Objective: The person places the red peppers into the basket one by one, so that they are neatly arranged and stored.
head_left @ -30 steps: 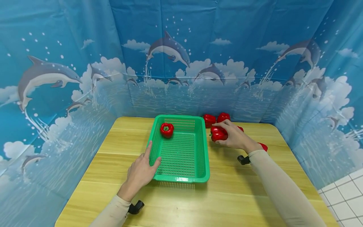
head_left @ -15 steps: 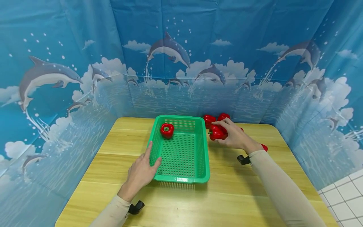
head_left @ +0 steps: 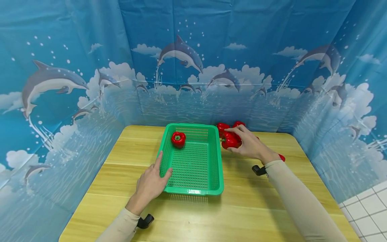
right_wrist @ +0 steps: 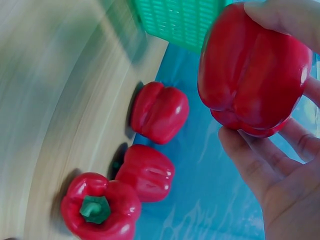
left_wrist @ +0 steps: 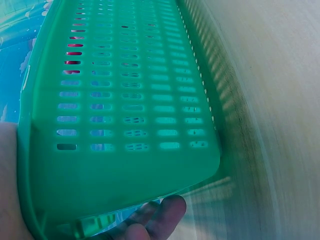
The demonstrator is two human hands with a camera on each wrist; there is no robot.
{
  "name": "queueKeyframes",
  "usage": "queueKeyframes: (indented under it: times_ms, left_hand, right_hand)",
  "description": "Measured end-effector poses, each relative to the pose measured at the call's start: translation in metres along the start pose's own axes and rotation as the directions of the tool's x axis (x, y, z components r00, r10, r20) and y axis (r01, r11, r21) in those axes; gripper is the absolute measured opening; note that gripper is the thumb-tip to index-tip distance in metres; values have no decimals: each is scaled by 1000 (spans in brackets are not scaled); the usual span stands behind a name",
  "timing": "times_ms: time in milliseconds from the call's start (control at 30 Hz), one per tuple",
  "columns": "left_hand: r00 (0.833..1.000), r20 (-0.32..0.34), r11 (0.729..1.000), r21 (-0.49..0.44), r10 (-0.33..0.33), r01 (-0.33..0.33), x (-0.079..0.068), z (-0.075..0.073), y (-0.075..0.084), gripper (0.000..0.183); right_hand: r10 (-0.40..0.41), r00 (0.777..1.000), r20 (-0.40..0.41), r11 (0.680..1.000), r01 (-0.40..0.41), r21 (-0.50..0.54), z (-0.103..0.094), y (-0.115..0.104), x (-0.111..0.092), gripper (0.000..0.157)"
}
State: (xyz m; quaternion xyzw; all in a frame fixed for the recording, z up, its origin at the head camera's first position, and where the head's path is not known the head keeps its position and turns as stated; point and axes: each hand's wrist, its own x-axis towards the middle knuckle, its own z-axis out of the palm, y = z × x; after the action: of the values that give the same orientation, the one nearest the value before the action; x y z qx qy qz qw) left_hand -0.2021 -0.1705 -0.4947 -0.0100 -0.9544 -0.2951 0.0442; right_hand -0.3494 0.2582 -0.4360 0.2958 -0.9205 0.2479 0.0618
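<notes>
One red pepper (head_left: 230, 141) is clamped in the right hand (head_left: 249, 144), thumb on one side, fingers on the other, at about 2 o'clock from the middle of the green basket (head_left: 190, 164). It's just outside, so the basket's wall stands between it and the inside. Can't tell if it's fully off the table (head_left: 193, 222). Left hand (head_left: 150, 181) is at 8 o'clock, resting on the rim, index straight and thumb spread away from it. Hands are well apart, basket between them.

Inside the basket, a second pepper (head_left: 178, 139) sits around 11, stem up. Pretty crowded by the held one tbh: a back pepper (head_left: 222, 127) at its 11, close to the basket's corner, a neighbouring pepper (head_left: 238, 124) at its 1, and a half-hidden pepper (head_left: 282, 157) near 3:30, mostly blocked by the right sleeve (head_left: 302, 198). Dolphin curtain (head_left: 193, 104) runs from 9 round to 3.
</notes>
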Motion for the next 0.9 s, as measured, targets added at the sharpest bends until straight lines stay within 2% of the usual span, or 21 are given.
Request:
queueKeyframes:
  times_ms: [900]
  left_hand:
    - [1000, -11, 1000, 4, 5, -5, -1, 0, -1, 94]
  right_hand:
    - [-83, 995, -50, 997, 83, -1, 0, -21, 7, 76]
